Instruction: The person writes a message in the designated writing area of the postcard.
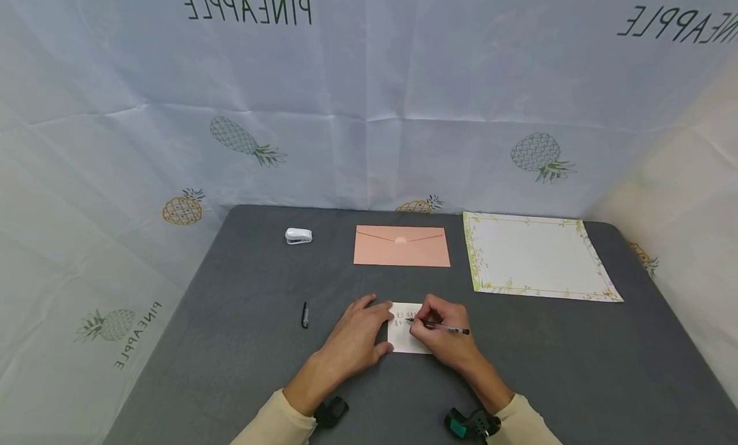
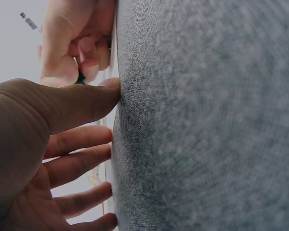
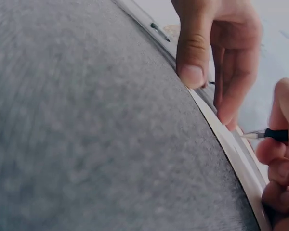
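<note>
Seen from the head camera, a person is writing on one small white card (image 1: 408, 339) lying at 6 o'clock on the grey tabletop (image 1: 230, 342): the left hand (image 1: 357, 339) is spreading flat fingers on the card's left edge, apparently to keep it from sliding, while the right hand (image 1: 441, 333) is pinching one pen (image 1: 441, 327), tip on the card. One pen cap (image 1: 305, 315) is lying at 9 o'clock, one white stapler (image 1: 298, 235) at 11, one pink envelope (image 1: 401, 246) at 12 and one bordered sheet (image 1: 536, 256) at 2. The left wrist camera is showing straight fingers (image 2: 82, 103) pressing down at the card's edge. The right wrist camera is showing curled fingers (image 3: 279, 149) gripping the pen (image 3: 272, 135) just above the card (image 3: 236, 154).
</note>
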`<state>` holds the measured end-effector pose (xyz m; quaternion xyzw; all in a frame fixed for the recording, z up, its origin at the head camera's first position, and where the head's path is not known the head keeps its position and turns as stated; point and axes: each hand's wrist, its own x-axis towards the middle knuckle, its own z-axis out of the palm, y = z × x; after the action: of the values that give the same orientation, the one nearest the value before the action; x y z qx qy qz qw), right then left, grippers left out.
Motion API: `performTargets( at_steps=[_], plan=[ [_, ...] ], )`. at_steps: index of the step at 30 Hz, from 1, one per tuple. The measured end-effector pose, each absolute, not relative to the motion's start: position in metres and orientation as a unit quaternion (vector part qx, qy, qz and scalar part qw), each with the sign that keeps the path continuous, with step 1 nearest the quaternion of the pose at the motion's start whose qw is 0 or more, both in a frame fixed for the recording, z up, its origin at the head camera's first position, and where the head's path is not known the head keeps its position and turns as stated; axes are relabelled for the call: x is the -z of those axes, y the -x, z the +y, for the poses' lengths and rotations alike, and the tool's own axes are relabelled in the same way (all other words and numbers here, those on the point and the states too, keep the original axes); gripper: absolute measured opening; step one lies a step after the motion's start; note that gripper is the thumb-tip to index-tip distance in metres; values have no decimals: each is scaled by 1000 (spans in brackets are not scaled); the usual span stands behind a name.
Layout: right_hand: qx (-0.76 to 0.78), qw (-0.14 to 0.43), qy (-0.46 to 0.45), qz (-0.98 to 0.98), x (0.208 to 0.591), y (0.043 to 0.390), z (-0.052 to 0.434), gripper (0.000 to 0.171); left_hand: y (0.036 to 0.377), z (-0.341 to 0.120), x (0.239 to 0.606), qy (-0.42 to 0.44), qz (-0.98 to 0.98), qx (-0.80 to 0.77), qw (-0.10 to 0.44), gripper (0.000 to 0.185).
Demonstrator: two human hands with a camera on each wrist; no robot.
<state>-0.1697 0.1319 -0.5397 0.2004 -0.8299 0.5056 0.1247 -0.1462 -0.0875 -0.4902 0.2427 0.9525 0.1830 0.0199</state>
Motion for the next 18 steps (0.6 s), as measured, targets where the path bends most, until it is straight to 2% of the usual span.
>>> performTargets(
  at_steps=[18],
  plan=[
    [-479, 96, -221, -844, 538, 169, 135, 35, 146, -87, 490, -243, 952, -184, 27, 51]
  ],
)
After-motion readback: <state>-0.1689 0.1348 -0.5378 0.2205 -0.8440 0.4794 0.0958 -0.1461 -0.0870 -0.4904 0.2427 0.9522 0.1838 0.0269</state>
